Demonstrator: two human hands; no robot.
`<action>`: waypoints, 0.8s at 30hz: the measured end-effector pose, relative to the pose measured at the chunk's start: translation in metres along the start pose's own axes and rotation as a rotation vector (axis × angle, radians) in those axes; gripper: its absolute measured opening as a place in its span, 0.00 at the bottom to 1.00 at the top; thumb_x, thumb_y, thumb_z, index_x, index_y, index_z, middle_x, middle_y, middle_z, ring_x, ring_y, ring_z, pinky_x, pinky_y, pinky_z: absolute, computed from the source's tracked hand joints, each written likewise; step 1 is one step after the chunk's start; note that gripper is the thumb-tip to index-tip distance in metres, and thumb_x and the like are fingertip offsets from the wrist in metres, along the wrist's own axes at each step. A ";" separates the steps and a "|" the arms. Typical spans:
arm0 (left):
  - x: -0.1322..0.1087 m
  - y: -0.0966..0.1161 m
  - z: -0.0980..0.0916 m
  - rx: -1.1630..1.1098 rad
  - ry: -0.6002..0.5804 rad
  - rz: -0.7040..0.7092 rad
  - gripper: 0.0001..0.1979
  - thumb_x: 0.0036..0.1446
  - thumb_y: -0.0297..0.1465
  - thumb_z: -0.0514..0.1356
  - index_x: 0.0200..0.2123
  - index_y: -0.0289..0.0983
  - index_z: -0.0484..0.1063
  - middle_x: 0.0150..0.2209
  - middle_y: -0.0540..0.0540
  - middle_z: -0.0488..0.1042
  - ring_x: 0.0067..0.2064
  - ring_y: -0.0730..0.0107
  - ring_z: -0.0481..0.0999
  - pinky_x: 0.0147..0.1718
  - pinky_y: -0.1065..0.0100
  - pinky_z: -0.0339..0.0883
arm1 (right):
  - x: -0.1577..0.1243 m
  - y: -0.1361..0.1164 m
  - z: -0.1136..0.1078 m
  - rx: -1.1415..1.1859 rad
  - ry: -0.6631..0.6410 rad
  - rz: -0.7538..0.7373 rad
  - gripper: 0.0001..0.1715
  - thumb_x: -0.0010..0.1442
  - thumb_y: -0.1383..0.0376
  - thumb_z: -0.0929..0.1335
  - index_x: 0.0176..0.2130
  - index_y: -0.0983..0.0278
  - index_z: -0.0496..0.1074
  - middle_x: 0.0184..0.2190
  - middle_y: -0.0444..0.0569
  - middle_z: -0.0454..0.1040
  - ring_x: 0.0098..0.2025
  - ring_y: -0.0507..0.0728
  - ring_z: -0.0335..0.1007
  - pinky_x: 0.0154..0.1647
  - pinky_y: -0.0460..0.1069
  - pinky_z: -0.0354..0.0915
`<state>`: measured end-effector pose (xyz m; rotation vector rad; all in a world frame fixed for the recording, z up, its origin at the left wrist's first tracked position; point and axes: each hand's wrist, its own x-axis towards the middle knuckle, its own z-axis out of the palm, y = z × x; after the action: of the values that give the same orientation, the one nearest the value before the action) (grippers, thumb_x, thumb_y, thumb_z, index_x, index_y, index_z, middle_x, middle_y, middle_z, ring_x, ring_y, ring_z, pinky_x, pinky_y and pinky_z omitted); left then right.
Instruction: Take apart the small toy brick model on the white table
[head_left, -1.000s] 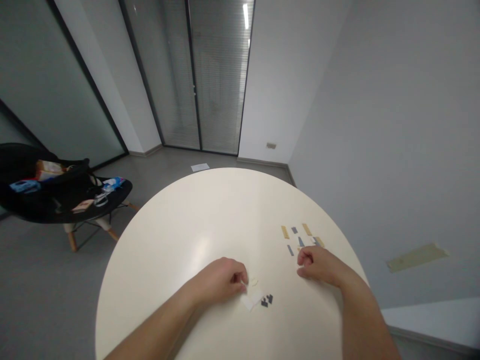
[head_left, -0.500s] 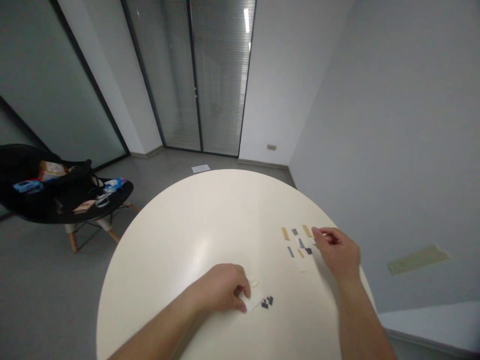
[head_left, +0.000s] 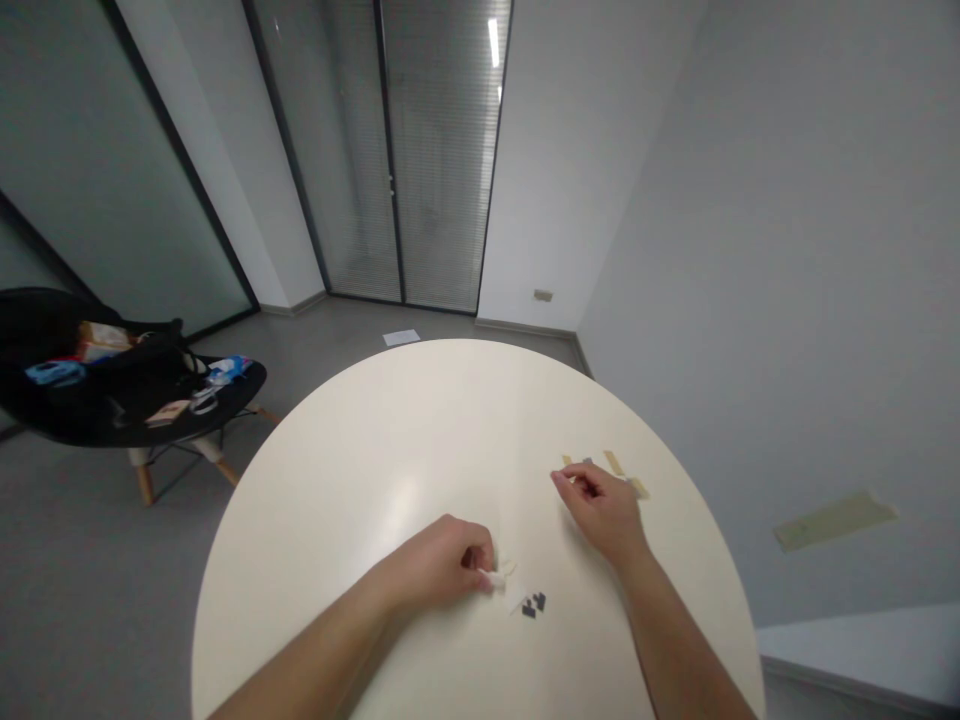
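My left hand point(head_left: 450, 562) is closed in a pinch on a small white piece point(head_left: 496, 579) just over the table. Beside it lie another thin white piece point(head_left: 517, 598), a pale cream scrap point(head_left: 510, 568) and several small dark pieces point(head_left: 534, 605). To the right, my right hand point(head_left: 604, 508) has thumb and forefinger pressed together; whatever may be between them is too small to make out. It covers most of a group of small flat pieces. Still showing around it are a tan strip point(head_left: 613, 462), a second tan strip point(head_left: 639, 488) and a grey bit point(head_left: 587, 461).
Both hands are over a round cream table point(head_left: 322, 480). A black chair point(head_left: 150, 420) holding a bag and packets stands at the left. Glass doors point(head_left: 442, 150) are beyond, and a wall point(head_left: 810, 330) bearing a tape strip point(head_left: 836, 520) rises at the right.
My right hand has moved left across the small pieces, uncovering a tan strip at their right. My left hand has risen slightly, with the white piece in its pinch.
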<state>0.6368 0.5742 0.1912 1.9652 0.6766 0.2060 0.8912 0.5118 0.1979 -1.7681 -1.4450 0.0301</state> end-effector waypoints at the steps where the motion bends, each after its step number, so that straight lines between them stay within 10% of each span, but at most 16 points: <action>1: 0.003 -0.002 0.000 -0.070 0.055 -0.020 0.02 0.47 0.28 0.65 0.26 0.36 0.74 0.23 0.53 0.71 0.26 0.73 0.67 0.25 0.73 0.54 | -0.001 -0.005 0.003 0.010 -0.032 -0.019 0.15 0.59 0.54 0.67 0.30 0.62 0.75 0.16 0.40 0.64 0.19 0.50 0.59 0.24 0.46 0.57; 13: 0.018 -0.007 -0.003 -0.642 0.290 -0.044 0.15 0.42 0.37 0.71 0.27 0.35 0.71 0.20 0.52 0.70 0.23 0.75 0.66 0.25 0.72 0.55 | -0.016 -0.036 0.025 0.148 -0.452 -0.267 0.15 0.61 0.60 0.69 0.47 0.59 0.76 0.31 0.45 0.75 0.23 0.50 0.61 0.29 0.47 0.61; 24: 0.021 -0.010 0.001 -0.657 0.343 -0.067 0.17 0.43 0.38 0.71 0.28 0.37 0.66 0.16 0.55 0.68 0.20 0.75 0.67 0.24 0.73 0.58 | -0.019 -0.046 0.024 0.143 -0.534 -0.227 0.06 0.55 0.65 0.72 0.36 0.61 0.74 0.30 0.44 0.72 0.27 0.50 0.62 0.30 0.46 0.59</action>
<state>0.6504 0.5881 0.1790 1.2838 0.7714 0.6485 0.8362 0.5098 0.2008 -1.5313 -1.9601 0.5065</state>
